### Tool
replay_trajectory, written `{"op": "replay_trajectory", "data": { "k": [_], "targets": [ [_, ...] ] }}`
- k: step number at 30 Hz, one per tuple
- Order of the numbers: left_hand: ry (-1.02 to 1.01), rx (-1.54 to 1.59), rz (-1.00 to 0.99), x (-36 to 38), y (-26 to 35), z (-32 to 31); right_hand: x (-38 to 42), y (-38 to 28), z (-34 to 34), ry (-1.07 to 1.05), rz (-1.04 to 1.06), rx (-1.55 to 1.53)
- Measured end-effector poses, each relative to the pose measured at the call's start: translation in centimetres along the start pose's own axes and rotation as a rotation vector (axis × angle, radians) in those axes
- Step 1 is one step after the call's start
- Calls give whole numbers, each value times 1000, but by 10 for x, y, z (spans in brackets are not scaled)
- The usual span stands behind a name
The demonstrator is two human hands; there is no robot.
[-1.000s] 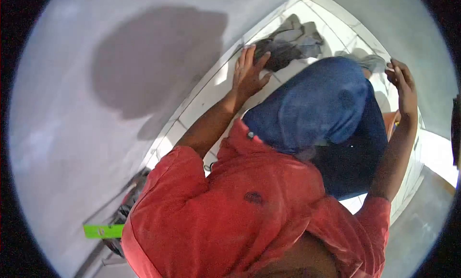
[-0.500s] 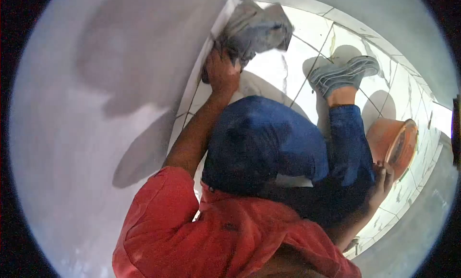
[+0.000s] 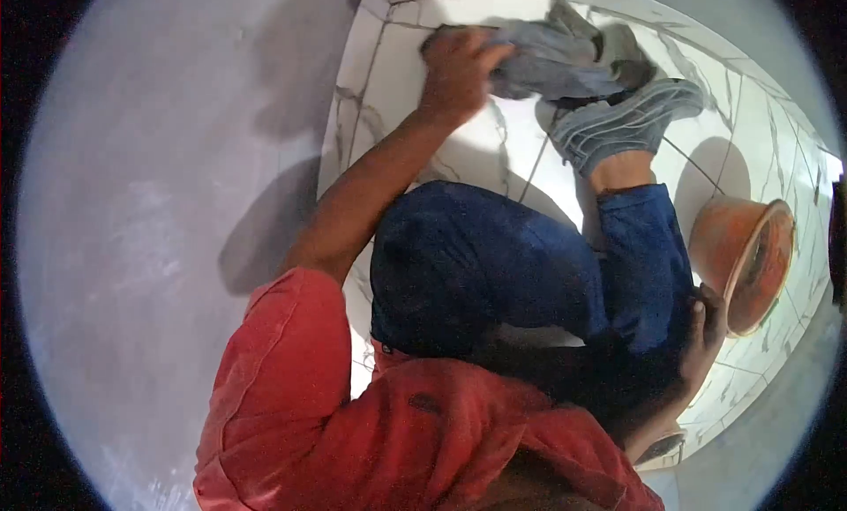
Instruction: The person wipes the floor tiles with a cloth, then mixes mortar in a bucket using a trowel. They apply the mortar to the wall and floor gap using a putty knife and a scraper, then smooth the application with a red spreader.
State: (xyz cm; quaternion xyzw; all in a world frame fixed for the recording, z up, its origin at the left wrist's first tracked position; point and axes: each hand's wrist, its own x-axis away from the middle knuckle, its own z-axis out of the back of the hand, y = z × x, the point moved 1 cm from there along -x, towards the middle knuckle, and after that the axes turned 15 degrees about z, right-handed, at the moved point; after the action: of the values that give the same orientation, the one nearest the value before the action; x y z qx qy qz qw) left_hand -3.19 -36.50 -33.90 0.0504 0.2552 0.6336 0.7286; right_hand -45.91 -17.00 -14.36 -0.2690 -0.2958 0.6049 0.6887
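Observation:
My left hand (image 3: 460, 74) grips one end of a grey cloth (image 3: 565, 59) on the white tiled floor. The cloth stretches to the right, with its far end bunched just above my grey shoe (image 3: 618, 127). My right hand (image 3: 706, 330) is low beside my blue trouser leg, next to the rim of an orange-brown bucket (image 3: 715, 238). The bucket lies tilted, with its opening facing right. The fingers of my right hand are partly in shadow, and what they hold, if anything, is unclear.
A smooth grey wall (image 3: 159, 229) rises along the left side, and another curves round the top and right. Part of a second round container (image 3: 663, 447) shows behind my right forearm. White marbled tiles (image 3: 388, 79) cover the floor.
My left hand has moved up and right, away from the left wall, and the cloth has swept right towards the shoe. The bucket appears slightly farther right, with my right hand's fingers less over its rim.

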Motion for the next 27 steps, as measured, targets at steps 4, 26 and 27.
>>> {"op": "replay_trajectory", "data": {
  "k": [4, 26, 27],
  "targets": [
    [54, -146, 473, 11, -40, 18, 0, -4, -4, -23, -27, 16],
    [172, 388, 411, -22, 9, 57, -9, -10, -11, -99, -23, 52],
    [239, 171, 518, -3, -12, 51, -10, -10, -11, -70, -51, 4]
  ]
}}
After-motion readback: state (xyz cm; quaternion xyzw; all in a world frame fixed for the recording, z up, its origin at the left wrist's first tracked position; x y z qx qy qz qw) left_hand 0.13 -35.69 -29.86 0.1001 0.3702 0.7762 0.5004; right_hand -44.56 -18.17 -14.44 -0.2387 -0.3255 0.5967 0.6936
